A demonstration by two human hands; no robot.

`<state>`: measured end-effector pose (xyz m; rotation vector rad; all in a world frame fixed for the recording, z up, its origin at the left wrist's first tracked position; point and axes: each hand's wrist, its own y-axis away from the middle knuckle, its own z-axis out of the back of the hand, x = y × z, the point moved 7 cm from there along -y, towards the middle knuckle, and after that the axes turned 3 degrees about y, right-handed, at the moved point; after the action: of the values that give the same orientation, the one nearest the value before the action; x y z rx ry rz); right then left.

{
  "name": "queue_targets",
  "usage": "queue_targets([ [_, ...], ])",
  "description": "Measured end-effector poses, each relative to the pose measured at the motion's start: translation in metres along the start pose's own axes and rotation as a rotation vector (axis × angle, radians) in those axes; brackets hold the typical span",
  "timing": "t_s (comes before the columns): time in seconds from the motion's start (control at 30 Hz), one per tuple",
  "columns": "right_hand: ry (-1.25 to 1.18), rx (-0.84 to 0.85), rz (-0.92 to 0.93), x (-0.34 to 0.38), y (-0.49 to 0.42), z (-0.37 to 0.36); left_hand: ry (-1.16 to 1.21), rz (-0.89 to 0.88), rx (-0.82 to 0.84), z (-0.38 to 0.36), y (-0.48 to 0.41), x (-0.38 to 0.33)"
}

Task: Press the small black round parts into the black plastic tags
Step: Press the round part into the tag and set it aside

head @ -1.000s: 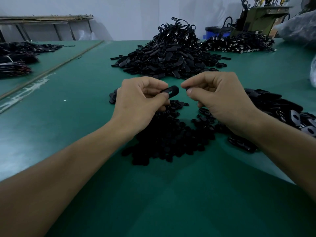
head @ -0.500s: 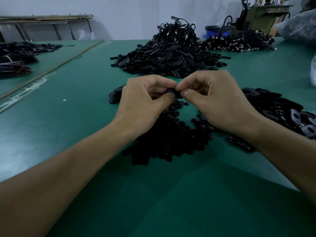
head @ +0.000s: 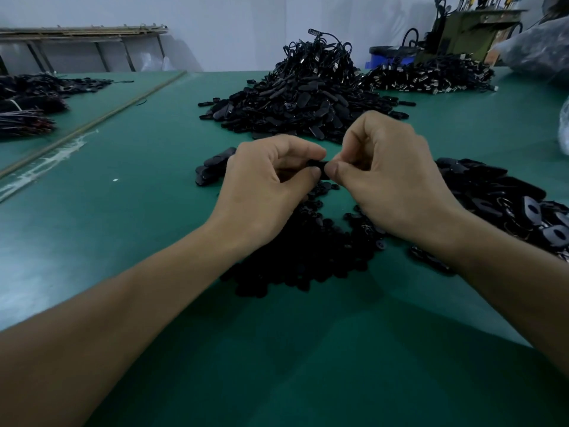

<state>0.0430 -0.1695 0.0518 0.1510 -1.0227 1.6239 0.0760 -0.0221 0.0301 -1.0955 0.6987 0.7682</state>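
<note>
Black plastic tag [head: 318,164] is being pinched between both hands just above the green table mat [head: 123,217], with only a short dark sliver showing and the rest sitting under fingertips. The left hand [head: 264,186] is curling thumb and forefinger round the tag's left end. The right hand [head: 391,180] is pinching the right end with thumb and bent forefinger, its other fingers tucking into the palm. Whether a round part is sitting under the right thumb cannot be told, since the contact spot is hidden. Directly below the hands a pile of small round parts [head: 308,260] is lying on the mat, partly covered by both wrists and too dark to separate into single pieces. A few loose tags [head: 212,167] are peeking out just left of the left hand, half hidden behind it. A spread of tags on the right [head: 498,192] is running off the frame edge, some showing a paler face with a dark hole. Behind the hands a big heap of tags [head: 295,97] is rising, cords sticking out on top. Further back a far pile [head: 431,77] is showing glinting metal ends, fine detail unclear. Dark bundles at far left [head: 34,100] are being cut off by the edge. A blue bin [head: 388,58] and an olive machine [head: 474,29] are standing behind the table, the machine cropped at the top.
</note>
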Motion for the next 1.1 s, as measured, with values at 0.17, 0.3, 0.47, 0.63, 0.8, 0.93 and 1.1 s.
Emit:
queue_targets([
  [0.17,0.001,0.000,-0.009,0.003,0.002,0.000,-0.107,-0.044,-0.025,-0.001,0.004,-0.006],
  [0.3,0.029,-0.004,0.030,0.010,0.005,-0.003,-0.216,-0.085,-0.068,0.001,0.007,-0.010],
  [0.47,0.023,0.054,0.099,0.017,0.007,-0.007,-0.255,-0.083,-0.078,0.006,0.004,-0.007],
  [0.63,0.010,0.016,0.067,0.007,0.004,-0.006,-0.118,-0.022,-0.064,0.008,0.000,0.000],
  [0.8,-0.177,0.143,-0.042,-0.009,0.000,-0.012,0.099,0.081,-0.004,0.007,-0.002,0.009],
  [0.93,-0.262,0.169,-0.072,-0.013,-0.001,-0.013,0.185,0.129,0.016,0.005,-0.002,0.011],
  [1.1,-0.275,0.206,-0.100,-0.017,-0.001,-0.016,0.216,0.160,0.038,0.005,-0.003,0.014],
])
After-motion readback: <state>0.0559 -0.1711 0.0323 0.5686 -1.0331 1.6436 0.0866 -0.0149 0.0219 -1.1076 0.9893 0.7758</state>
